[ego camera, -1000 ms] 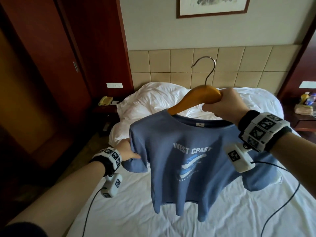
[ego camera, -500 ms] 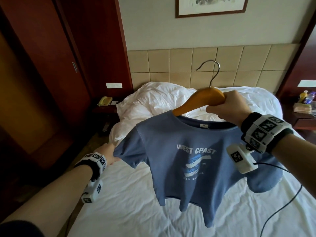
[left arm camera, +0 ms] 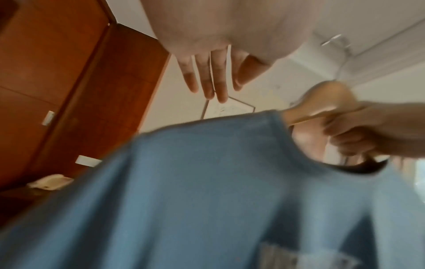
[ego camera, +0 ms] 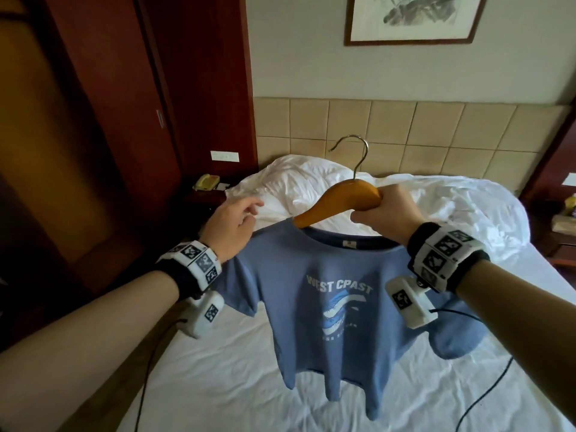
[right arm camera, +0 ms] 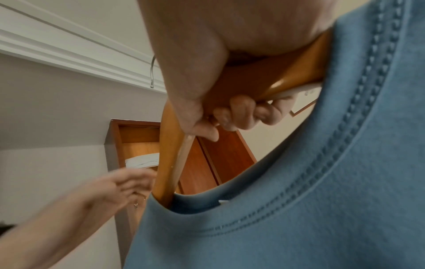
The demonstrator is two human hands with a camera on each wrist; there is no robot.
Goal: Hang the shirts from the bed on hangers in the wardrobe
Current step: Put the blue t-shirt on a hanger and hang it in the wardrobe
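A blue T-shirt [ego camera: 330, 310] with white "WEST COAST" print hangs on a wooden hanger [ego camera: 339, 199] with a metal hook, held up over the bed [ego camera: 218, 369]. My right hand [ego camera: 385, 213] grips the hanger's middle, fingers curled under the wood [right arm camera: 232, 112]. My left hand [ego camera: 233, 222] hovers by the shirt's left shoulder with fingers straight and spread [left arm camera: 207, 80], holding nothing. The shirt [left arm camera: 207, 191] fills the lower left wrist view. The hanger's left arm [right arm camera: 169, 163] goes into the shirt's collar [right arm camera: 253, 209].
The dark red wardrobe [ego camera: 93, 151] stands at the left, its open interior [right arm camera: 138, 145] showing a shelf with white linen. A yellow phone [ego camera: 205, 182] sits on the bedside table. White pillows [ego camera: 296, 185] lie at the headboard. Wrist cables trail over the sheet.
My left hand has let go of the shirt's left sleeve and risen to shoulder height beside the hanger. The sleeve has dropped back. The right hand keeps holding the hanger.
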